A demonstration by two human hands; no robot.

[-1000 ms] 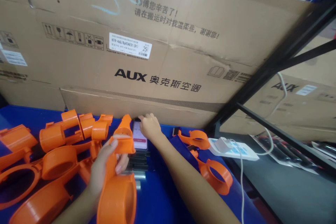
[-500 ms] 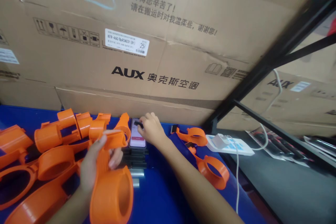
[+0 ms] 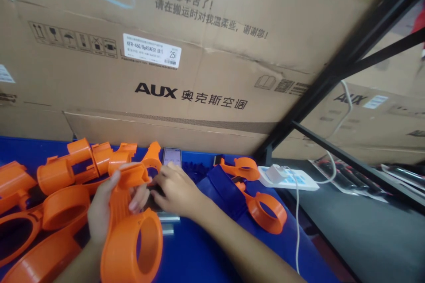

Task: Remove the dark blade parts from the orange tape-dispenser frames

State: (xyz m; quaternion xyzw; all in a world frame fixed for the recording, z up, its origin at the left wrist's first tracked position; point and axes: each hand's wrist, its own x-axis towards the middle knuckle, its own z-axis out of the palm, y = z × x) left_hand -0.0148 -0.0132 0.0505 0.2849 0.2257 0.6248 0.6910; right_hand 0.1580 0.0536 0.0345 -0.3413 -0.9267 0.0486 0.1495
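Note:
My left hand (image 3: pixel 105 207) is closed round the neck of an orange plastic ring-shaped part (image 3: pixel 133 243), held upright over the blue table (image 3: pixel 199 256). My right hand (image 3: pixel 175 191) lies just right of it, fingers curled against the part's upper end and over a stack of dark flat pieces (image 3: pixel 156 194); whether it holds one of them is hidden. A phone (image 3: pixel 171 156) with a lit screen leans behind the hands, against the cardboard.
More orange parts (image 3: pixel 66 172) are heaped at the left and two lie at the right (image 3: pixel 265 212). A big AUX cardboard box (image 3: pixel 199 53) walls the back. A white power strip (image 3: pixel 288 179) with charger and cable sits by a black rack frame (image 3: pixel 332 70).
My right hand has drawn back from the phone screen toward me and now rests by the orange part's top. My left hand has shifted the part slightly left and lower.

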